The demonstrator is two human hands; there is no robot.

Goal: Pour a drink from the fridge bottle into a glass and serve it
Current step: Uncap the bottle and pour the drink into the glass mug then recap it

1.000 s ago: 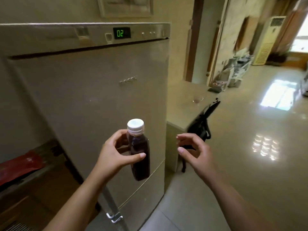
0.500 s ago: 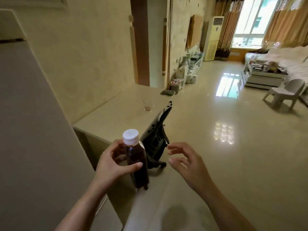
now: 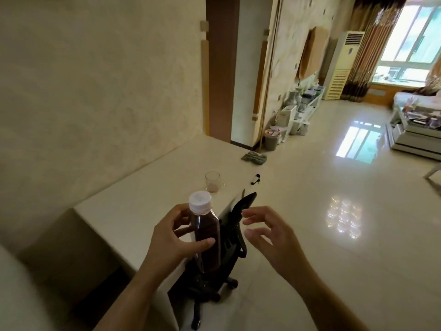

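Left hand (image 3: 170, 237) grips capped bottle (image 3: 206, 232) upright, frame center. Right hand (image 3: 272, 235) open beside it, not touching. Glass (image 3: 212, 181) on counter (image 3: 143, 199) above.

No readable text, brand or number anywhere. Bottle (image 3: 206, 237) of dark drink bare of any legible label, white cap (image 3: 200, 201) unmarked. Panel on the standing air conditioner (image 3: 343, 65) too small to read.
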